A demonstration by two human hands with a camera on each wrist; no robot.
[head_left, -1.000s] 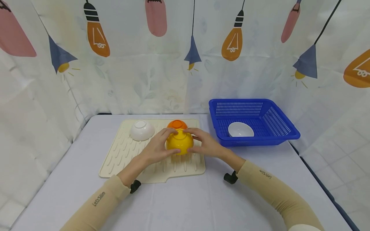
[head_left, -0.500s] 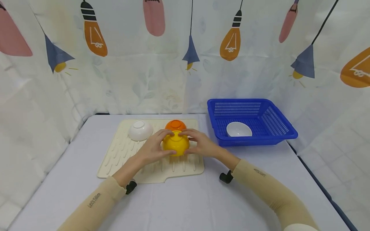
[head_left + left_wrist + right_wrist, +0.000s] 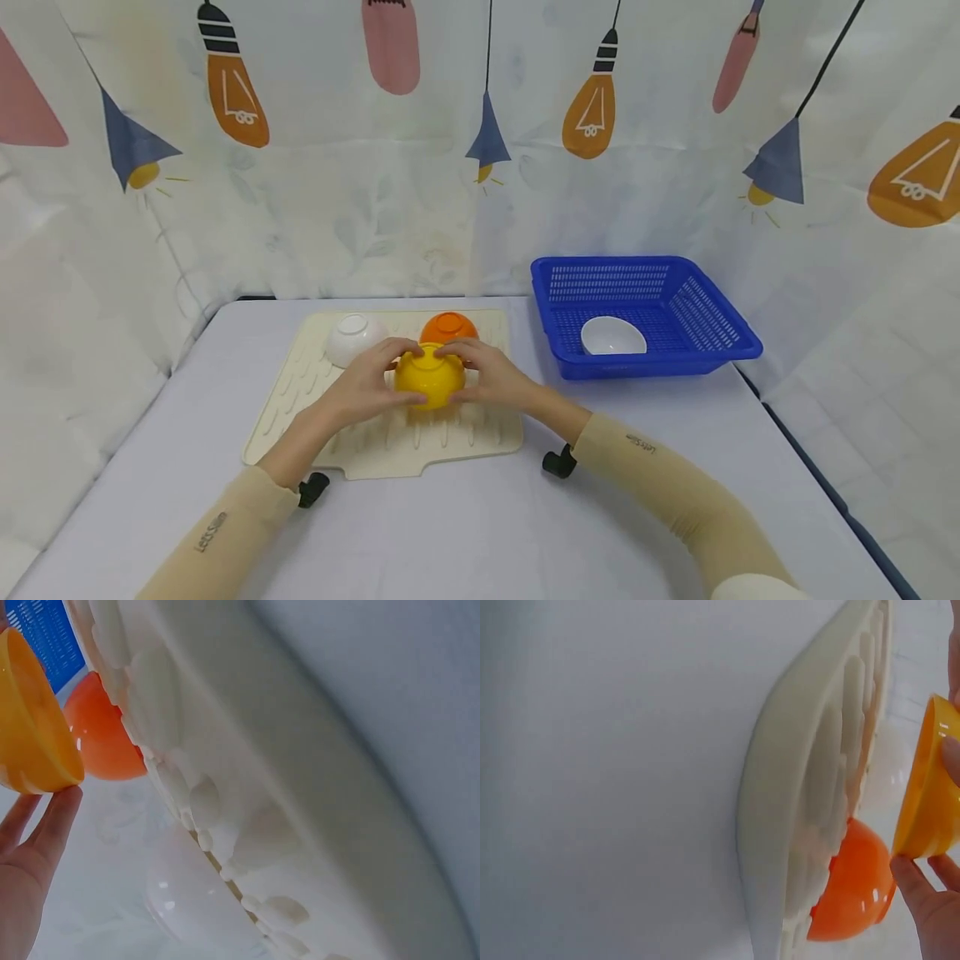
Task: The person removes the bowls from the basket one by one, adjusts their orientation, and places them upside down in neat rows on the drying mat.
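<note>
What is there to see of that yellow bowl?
The yellow bowl is smooth and glossy, perhaps plastic, with rounded sides and a raised foot ring. It is held upside down, foot up and rim down, above the cream ridged mat and apart from it. The left hand and right hand grip it from opposite sides.

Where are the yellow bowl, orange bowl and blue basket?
Yellow bowl (image 3: 429,378): head view, on its outer side wall.
Orange bowl (image 3: 106,736): left wrist view, on its outer side wall.
Blue basket (image 3: 660,365): head view, on the outside of its near wall.
</note>
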